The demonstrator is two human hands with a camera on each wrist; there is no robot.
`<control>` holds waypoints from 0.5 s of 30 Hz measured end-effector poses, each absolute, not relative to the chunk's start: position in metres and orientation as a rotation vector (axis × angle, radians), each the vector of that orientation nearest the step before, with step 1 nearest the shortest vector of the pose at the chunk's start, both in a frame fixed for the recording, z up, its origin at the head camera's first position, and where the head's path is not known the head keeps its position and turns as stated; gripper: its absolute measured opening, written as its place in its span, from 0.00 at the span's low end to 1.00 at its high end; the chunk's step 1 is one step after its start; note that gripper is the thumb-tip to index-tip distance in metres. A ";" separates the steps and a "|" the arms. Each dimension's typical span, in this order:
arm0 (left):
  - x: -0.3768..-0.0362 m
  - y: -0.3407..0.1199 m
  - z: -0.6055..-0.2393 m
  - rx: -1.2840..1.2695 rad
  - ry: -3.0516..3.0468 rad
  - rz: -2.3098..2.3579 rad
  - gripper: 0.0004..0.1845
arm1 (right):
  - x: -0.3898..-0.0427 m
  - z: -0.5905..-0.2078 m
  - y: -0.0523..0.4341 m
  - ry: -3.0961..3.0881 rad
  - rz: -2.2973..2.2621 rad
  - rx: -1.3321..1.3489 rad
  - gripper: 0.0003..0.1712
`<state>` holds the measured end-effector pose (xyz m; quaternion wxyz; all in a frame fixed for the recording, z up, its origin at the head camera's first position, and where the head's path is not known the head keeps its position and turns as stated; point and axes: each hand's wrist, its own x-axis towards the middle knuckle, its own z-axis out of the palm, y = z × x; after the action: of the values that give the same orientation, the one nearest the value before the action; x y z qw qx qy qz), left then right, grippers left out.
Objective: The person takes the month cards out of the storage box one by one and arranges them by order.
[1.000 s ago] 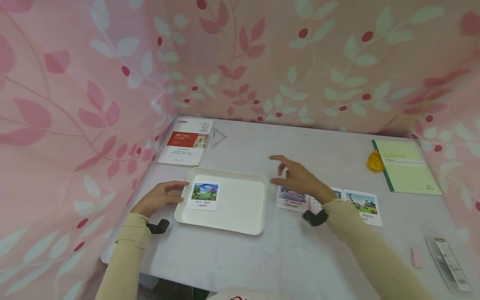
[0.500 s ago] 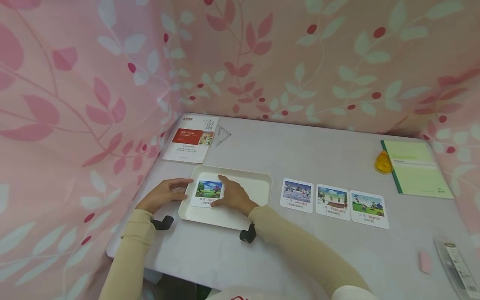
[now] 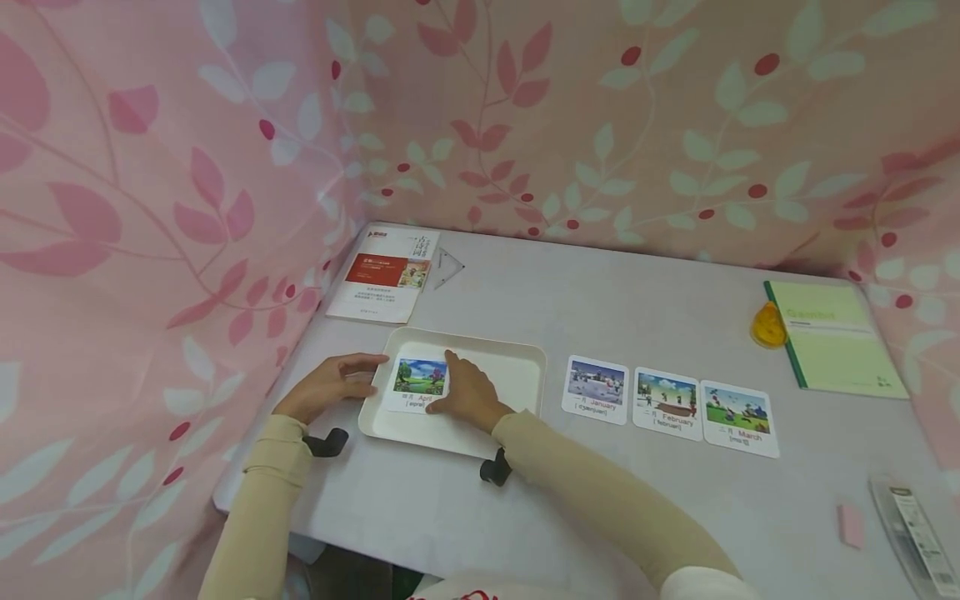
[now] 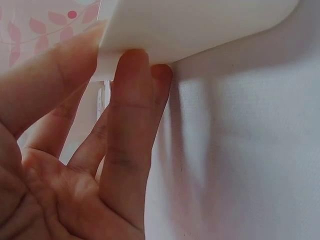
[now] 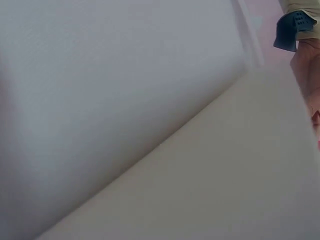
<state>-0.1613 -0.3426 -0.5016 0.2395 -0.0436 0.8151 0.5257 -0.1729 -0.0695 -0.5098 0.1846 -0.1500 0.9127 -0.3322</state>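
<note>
A white tray lies on the table, with the April picture card in its left half. My left hand holds the tray's left side; in the left wrist view one digit touches the rim and other fingertips press below it. My right hand reaches over the tray to the card's right side, thumb by the lower corner and fingers by the upper one. Its hold on the card is hidden. The right wrist view shows the tray wall but no right fingers. January, February and March cards stand in a row to the right.
At the back left lie a booklet and a clear set square. A green notebook and a yellow drop-shaped item are at right. Nearer are a pink eraser and a clear case. Curtains hang behind.
My right hand has swung left from above the January card to the April card in the tray, uncovering the row of cards. The left hand stays at the tray.
</note>
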 end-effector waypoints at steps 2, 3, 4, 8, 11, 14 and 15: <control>-0.161 -0.342 -0.500 -0.127 2.226 1.441 0.33 | -0.172 -0.511 -0.070 2.595 -0.922 -0.427 0.63; -0.161 -0.341 -0.500 -0.133 2.228 1.439 0.33 | -0.172 -0.512 -0.070 2.608 -0.921 -0.429 0.63; -0.160 -0.341 -0.499 -0.137 2.227 1.439 0.33 | -0.171 -0.513 -0.070 2.622 -0.925 -0.431 0.62; -0.160 -0.340 -0.498 -0.145 2.225 1.445 0.33 | -0.169 -0.514 -0.071 2.666 -0.991 -0.429 0.61; -0.160 -0.340 -0.499 -0.145 2.217 1.457 0.33 | -0.167 -0.515 -0.070 2.684 -1.048 -0.436 0.60; -0.160 -0.340 -0.498 -0.124 2.200 1.481 0.33 | -0.167 -0.516 -0.069 2.677 -1.090 -0.455 0.59; -0.159 -0.339 -0.498 -0.117 2.192 1.492 0.33 | -0.167 -0.516 -0.068 2.669 -1.103 -0.460 0.60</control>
<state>-0.1594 -0.3394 -0.4981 0.2412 -0.0429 0.8014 0.5456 -0.1667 -0.0678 -0.5163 0.1085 -0.1564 0.9073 -0.3749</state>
